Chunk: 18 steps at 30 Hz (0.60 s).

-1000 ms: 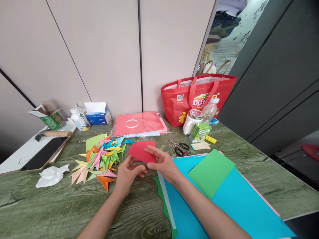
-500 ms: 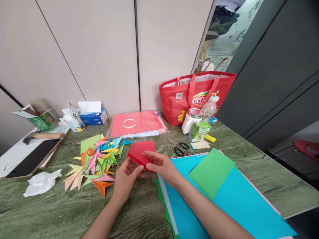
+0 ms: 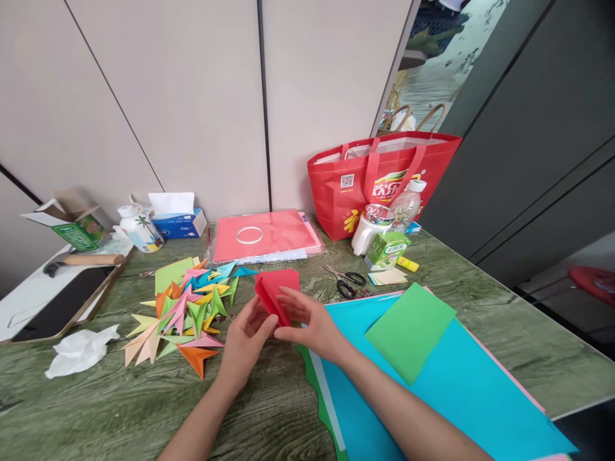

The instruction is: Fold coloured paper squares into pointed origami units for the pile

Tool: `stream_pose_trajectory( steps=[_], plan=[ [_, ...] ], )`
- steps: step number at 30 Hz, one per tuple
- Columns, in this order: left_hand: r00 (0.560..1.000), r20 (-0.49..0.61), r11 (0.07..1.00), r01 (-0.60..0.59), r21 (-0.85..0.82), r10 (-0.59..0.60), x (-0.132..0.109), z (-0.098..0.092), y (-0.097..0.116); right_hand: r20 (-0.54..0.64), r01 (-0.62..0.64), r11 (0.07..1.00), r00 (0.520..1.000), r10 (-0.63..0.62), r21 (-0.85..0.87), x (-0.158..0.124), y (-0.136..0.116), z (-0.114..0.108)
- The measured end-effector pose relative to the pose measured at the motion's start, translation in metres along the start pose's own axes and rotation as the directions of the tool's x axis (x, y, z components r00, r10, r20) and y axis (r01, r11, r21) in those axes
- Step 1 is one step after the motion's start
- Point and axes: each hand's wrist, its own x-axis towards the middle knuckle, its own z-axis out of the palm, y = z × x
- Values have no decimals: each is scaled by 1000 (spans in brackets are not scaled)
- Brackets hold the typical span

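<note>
Between my two hands is a folded piece of red paper [image 3: 273, 298], tilted up with its creased edges toward me. My left hand [image 3: 248, 333] grips it from the left, thumb in front and fingers behind. From the right, my right hand [image 3: 307, 320] pinches it, with its thumb low near the left thumb. A flat red area [image 3: 286, 277] shows just behind; I cannot tell whether it is a separate sheet. Left of my hands lies a pile of folded paper pieces [image 3: 192, 307] in several colours.
Large blue paper [image 3: 461, 397] with a green square [image 3: 413, 330] on it lies under my right forearm. Black-handled scissors [image 3: 346, 282], a white mug [image 3: 368, 234] and a red bag [image 3: 336, 198] stand beyond. A crumpled tissue [image 3: 81, 351] lies at left.
The red paper has turned from lying flatter to standing more on edge, its folded layers closing together. My right hand's fingers have shifted slightly, and its thumb has moved left toward the left thumb.
</note>
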Motion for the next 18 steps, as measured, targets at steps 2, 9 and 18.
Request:
stream_pose_trajectory(
  steps=[2, 9, 18],
  plan=[
    [1000, 17, 1000, 1, -25, 0, 0, 0, 0, -7, 40, 998, 999, -41, -44, 0, -3, 0],
    [1000, 0, 999, -4, -53, 4, -2, 2, 5, -13, 95, 986, 995, -97, -134, 0, -9, -1],
    [997, 7, 996, -83, 35, 83, 0, 1, 0, -87, -1, 994, 996, -9, -111, 0, 3, 3]
  ],
)
